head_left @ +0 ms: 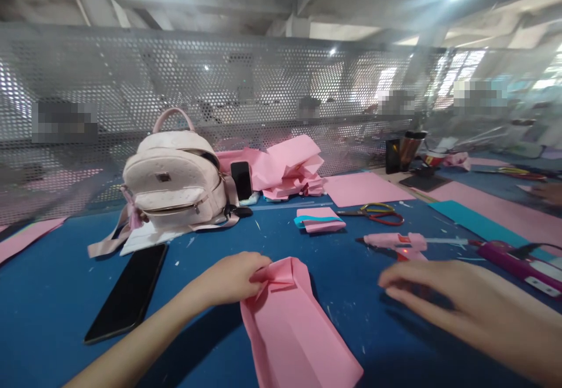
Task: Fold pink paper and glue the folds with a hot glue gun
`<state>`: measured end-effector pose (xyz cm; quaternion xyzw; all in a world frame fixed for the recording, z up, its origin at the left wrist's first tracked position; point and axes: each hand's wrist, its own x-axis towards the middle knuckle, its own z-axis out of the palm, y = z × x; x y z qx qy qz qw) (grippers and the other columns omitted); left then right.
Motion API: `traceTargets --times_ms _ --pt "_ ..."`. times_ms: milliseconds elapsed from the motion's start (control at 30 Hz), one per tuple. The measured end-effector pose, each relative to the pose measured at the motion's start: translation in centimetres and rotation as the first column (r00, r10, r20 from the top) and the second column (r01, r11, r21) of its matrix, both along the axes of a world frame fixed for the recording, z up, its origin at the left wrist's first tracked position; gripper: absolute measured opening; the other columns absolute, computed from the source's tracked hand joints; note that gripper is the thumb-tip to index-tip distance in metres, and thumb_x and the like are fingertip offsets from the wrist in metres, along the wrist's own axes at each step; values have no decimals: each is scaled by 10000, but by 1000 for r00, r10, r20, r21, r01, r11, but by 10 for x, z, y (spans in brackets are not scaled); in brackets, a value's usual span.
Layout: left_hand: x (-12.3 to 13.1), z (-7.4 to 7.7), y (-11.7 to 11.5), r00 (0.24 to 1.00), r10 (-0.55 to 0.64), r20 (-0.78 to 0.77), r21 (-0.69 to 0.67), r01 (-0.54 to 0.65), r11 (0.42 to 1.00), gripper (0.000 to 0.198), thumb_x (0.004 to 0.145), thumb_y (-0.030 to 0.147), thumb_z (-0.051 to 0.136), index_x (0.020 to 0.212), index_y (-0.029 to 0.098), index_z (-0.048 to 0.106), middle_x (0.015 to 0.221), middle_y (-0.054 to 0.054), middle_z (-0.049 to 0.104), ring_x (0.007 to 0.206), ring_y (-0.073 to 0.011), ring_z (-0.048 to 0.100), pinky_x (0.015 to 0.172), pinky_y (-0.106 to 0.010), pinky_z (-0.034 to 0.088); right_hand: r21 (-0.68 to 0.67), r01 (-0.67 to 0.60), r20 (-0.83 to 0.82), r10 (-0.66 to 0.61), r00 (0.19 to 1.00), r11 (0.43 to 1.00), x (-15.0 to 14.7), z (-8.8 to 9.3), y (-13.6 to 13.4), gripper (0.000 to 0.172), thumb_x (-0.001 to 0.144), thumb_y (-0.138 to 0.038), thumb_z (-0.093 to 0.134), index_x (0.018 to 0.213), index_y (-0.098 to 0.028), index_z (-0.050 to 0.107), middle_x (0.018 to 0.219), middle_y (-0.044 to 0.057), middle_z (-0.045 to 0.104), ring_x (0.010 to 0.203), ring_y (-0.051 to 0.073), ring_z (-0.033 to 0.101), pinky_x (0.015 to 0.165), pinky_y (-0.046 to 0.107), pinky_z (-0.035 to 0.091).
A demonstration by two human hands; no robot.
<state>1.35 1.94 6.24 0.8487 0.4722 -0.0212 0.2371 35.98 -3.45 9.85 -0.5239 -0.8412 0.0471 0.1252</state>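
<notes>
A folded pink paper bag (298, 329) lies at the front of the blue table, its far end creased into a flap. My left hand (239, 277) grips that far end on its left side, the fingers closed round the paper edge. Over the table to the right hovers my right hand (439, 294), fingers stretched forward, a gap between thumb and fingers, nothing held. Just beyond it rests a pink glue gun (395, 240) with a small red light lit and a clear glue stick in its back. A small folded pink packet with a blue strip (320, 220) sits farther back.
Scissors (377, 212) lie behind the glue gun. A purple power strip (522, 265) and blue paper (478, 221) are at right. On the left are a black phone (127, 294) and a cream backpack (175, 171). Crumpled pink paper (290, 165) stands before a perforated metal screen (263, 72).
</notes>
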Motion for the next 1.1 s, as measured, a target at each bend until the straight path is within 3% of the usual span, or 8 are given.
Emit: traceTargets --times_ms 133,200,300,400,467,600,867,1100 --pt "-1 -2 -2 1000 -6 12 18 5 1000 304 833 191 523 1115 259 618 1143 -24 684 1040 -214 621 878 -285 465 -43 -112 -8 112 994 993 -52 19 26 223 949 -401 524 1094 -330 678 1170 -1 708 1059 255 664 906 391 500" --pt "0 -2 -3 1000 -9 14 34 9 999 287 836 197 536 1106 247 620 1137 -28 687 1021 -209 631 849 -273 466 -48 -238 -13 237 971 970 -77 18 42 226 946 -353 548 1127 -278 662 1196 17 690 1085 235 642 931 359 467" --pt "2 -1 -5 1000 -3 -5 60 3 998 201 839 203 543 1015 218 640 1046 -42 704 936 -212 654 762 -269 465 -161 -373 88 390 917 914 -114 7 67 238 920 -255 578 1139 -203 654 1140 37 704 1056 199 641 857 281 465" --pt "3 0 -5 1000 12 -25 67 -10 998 148 840 242 560 956 216 648 949 -38 710 839 -216 667 680 -273 451 -231 -415 158 455 877 880 -143 -6 88 201 821 -253 690 1014 -198 706 1005 32 745 950 217 681 717 258 453" --pt "2 -1 -3 1000 16 -26 64 -15 998 179 824 291 607 986 229 653 991 -36 715 858 -227 672 681 -278 449 -243 -421 194 469 862 874 -155 -14 97 192 783 -281 729 956 -197 726 931 42 755 895 241 696 641 261 419" --pt "-2 -6 2 999 38 -32 74 -36 997 223 811 375 644 986 236 659 1031 -43 719 885 -249 676 673 -287 444 -234 -424 246 475 845 875 -165 -23 106 188 776 -275 718 949 -208 747 918 60 764 880 257 706 573 257 354" --pt "9 -15 6 976 172 -131 125 -156 980 105 841 230 524 872 209 622 945 -78 726 847 -277 699 648 -301 445 -222 -422 290 473 832 879 -161 -36 111 163 762 -227 677 910 -209 742 925 59 770 871 260 714 569 266 338" --pt "16 -14 9 952 172 -254 112 -148 983 100 786 126 550 794 204 612 929 -90 751 911 -316 713 656 -312 452 -195 -427 320 469 823 883 -161 -39 110 131 769 -172 624 845 -193 729 890 65 762 857 269 719 529 280 281"
